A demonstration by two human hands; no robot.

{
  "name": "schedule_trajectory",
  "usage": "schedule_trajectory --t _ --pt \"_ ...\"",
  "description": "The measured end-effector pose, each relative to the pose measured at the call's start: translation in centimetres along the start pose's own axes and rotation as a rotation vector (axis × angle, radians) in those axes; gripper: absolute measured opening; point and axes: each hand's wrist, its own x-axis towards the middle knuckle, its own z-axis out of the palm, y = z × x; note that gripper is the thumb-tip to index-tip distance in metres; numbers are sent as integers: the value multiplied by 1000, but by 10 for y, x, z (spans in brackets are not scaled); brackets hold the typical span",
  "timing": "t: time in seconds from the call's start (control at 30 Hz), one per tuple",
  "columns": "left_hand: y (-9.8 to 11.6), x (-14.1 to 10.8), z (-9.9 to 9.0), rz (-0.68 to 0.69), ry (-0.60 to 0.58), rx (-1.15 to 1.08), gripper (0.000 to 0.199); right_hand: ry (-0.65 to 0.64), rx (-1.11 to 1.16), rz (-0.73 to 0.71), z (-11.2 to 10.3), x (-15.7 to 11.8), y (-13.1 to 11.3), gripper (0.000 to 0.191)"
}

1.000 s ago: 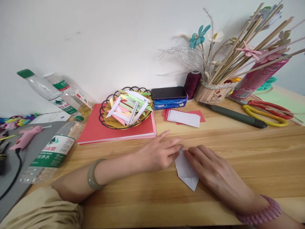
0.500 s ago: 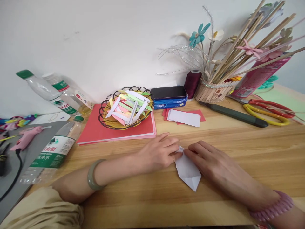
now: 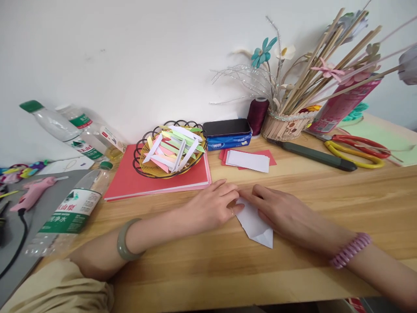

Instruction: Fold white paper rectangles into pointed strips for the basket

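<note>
A small white paper with folded corners lies on the wooden table, its pointed end toward me. My left hand holds its far left edge between thumb and fingers. From the other side, my right hand presses on the far end and right edge, fingers bent. Both hands' fingertips meet at the far tip, which they partly cover. Beyond the hands lies a small stack of white paper slips over red ones.
A yellow basket of folded paper strips sits on red sheets at centre left. Plastic bottles and a pink glue gun are left. Behind are a phone on a blue pack, thread, a dark green cutter and scissors.
My right hand has moved up and left toward the far tip of the paper, its index finger now reaching across it. The paper has turned slightly, and the camera view has shifted.
</note>
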Motion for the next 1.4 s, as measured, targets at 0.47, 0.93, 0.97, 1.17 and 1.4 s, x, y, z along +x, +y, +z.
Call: schedule_trajectory --t 0.47,0.93,0.97,1.17,1.4 --pt "0 -2 7 -57 17 -22 19 -65 -132 -2 -9 -7 2 45" --pt "4 -5 -6 99 -112 54 22 -28 -154 -75 -11 -14 5 32" --pt "4 -5 -6 99 -122 50 23 -24 -158 -85 -11 -15 6 32" --pt "2 -5 -5 79 -131 -19 21 -10 -83 -103 -11 -33 20 33" --pt "-11 -7 -3 16 -230 -271 36 92 117 -28 -14 -32 13 30"
